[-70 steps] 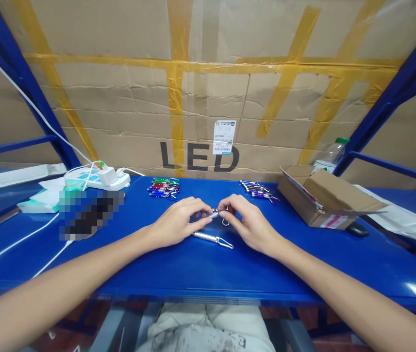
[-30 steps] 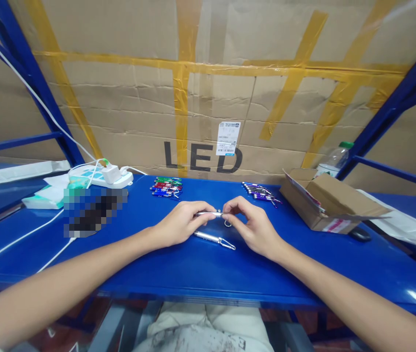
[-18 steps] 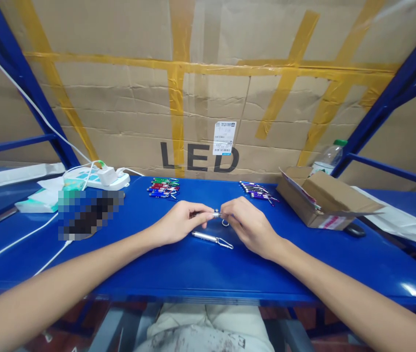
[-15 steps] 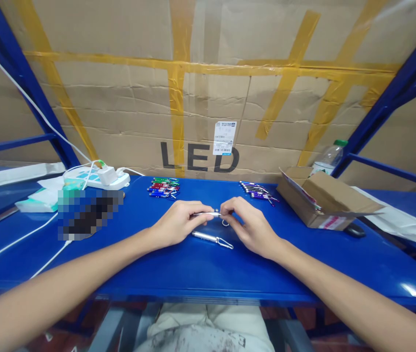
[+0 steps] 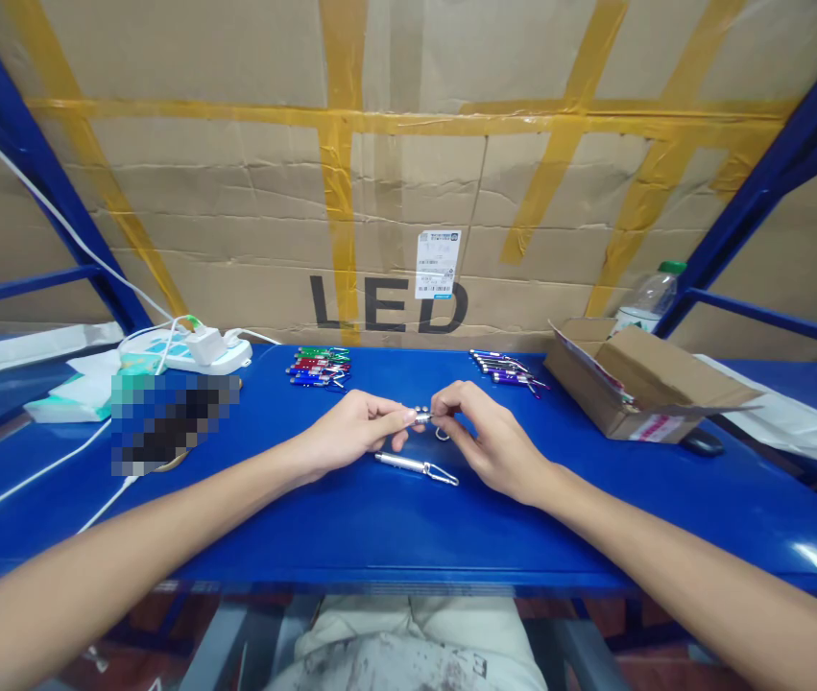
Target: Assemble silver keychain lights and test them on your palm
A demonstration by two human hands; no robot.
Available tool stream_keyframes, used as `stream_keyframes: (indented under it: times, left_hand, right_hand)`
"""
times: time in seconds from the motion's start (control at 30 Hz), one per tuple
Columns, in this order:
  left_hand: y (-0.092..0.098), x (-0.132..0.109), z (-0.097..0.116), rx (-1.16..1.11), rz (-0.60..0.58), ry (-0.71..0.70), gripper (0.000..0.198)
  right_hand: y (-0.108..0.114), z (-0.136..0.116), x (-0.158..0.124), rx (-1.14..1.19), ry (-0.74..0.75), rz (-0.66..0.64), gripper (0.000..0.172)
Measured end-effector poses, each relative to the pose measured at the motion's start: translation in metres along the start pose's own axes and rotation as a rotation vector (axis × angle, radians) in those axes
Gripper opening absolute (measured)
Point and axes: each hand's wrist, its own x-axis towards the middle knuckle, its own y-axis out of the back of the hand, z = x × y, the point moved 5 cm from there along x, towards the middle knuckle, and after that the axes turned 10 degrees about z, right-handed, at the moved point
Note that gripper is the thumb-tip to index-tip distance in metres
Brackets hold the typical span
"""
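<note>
A small silver keychain torch (image 5: 421,416) is held between both hands above the blue table (image 5: 394,518). My left hand (image 5: 354,432) pinches its body from the left. My right hand (image 5: 484,437) pinches its end, where a metal clip hangs down. A second silver torch with a clip (image 5: 415,467) lies on the table just below the hands, untouched.
Coloured torches (image 5: 320,367) lie in a row at the back centre; purple ones (image 5: 505,371) lie to the right. An open cardboard box (image 5: 638,384) and a bottle (image 5: 649,296) stand at the right. A power strip with charger (image 5: 188,353) and cables are at the left.
My left fingers have slid along the held torch, covering more of its body than half a second ago. Both hands stay in the same place. The torch on the table has not moved.
</note>
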Motion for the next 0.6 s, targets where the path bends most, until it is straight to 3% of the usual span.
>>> stream_keyframes:
  times: [0.1,0.2,0.3,0.4,0.6]
  left_hand:
    - [0.001,-0.001,0.002,0.062,0.017,-0.050,0.053]
    - [0.003,-0.005,0.011,0.229,0.095,-0.253,0.041]
    - [0.004,-0.013,0.022,0.458,0.175,-0.561,0.034]
    - [0.003,-0.021,0.027,0.665,0.235,-0.844,0.033]
    - [0.001,-0.028,0.029,0.894,0.276,-1.060,0.028]
  right_hand:
    - [0.001,-0.003,-0.002,-0.034,0.078,-0.004,0.013]
    - [0.001,0.001,-0.002,-0.014,0.008,0.023,0.008]
    - [-0.002,0.008,-0.002,0.111,-0.161,0.044,0.006]
    - [-0.007,0.017,0.001,0.362,-0.340,0.040,0.015]
    - [-0.019,0.025,0.001,0.801,-0.708,-0.124,0.036]
